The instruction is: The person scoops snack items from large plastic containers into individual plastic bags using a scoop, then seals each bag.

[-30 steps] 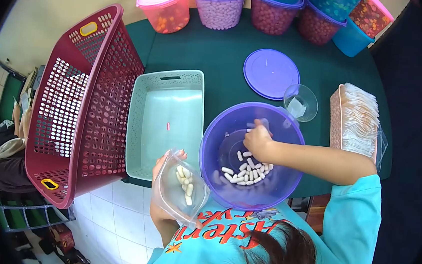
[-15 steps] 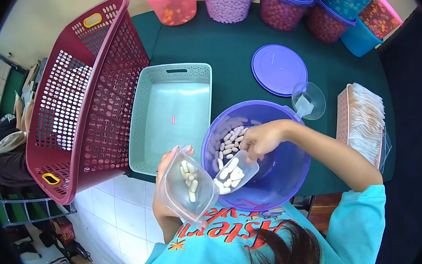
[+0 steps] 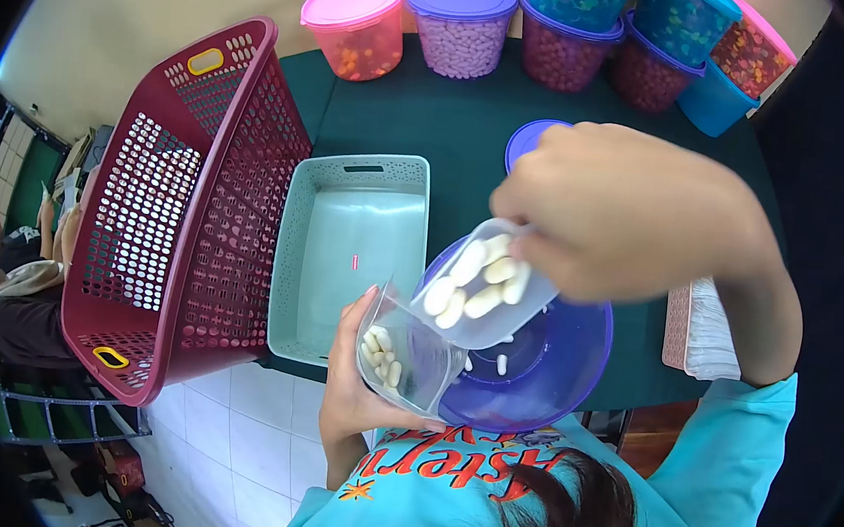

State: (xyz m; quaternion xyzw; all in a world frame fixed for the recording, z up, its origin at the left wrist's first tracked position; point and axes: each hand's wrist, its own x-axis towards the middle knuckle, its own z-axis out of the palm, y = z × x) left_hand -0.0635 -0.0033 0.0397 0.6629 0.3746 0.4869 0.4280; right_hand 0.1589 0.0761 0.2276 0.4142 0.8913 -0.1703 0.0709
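Observation:
My left hand (image 3: 345, 397) is wrapped round a clear plastic pouch (image 3: 428, 364), its mouth held open. Several white oblong pieces, like coated candies, lie inside the pouch. Gripped in my right hand (image 3: 617, 215) is a translucent scoop (image 3: 518, 317) loaded with more white pieces (image 3: 485, 300). The scoop is tilted, and its front edge is at the pouch's mouth. Below both is a purple tub (image 3: 578, 378) with a few pieces visible in it; the scoop and my right hand hide much of its inside.
A pale green tray (image 3: 285, 282) stands left of the tub, beside a tall maroon basket (image 3: 213, 245). Lidded tubs (image 3: 458, 41) line the table's back. A purple lid (image 3: 523, 142) is partly hidden. At right stands a pink basket (image 3: 677, 326) of pouches. Another person (image 3: 14, 278) sits far left.
My right hand has lifted the loaded scoop up out of the tub and brought it to the pouch. The pouch has tilted toward the scoop. The whole view has shifted slightly.

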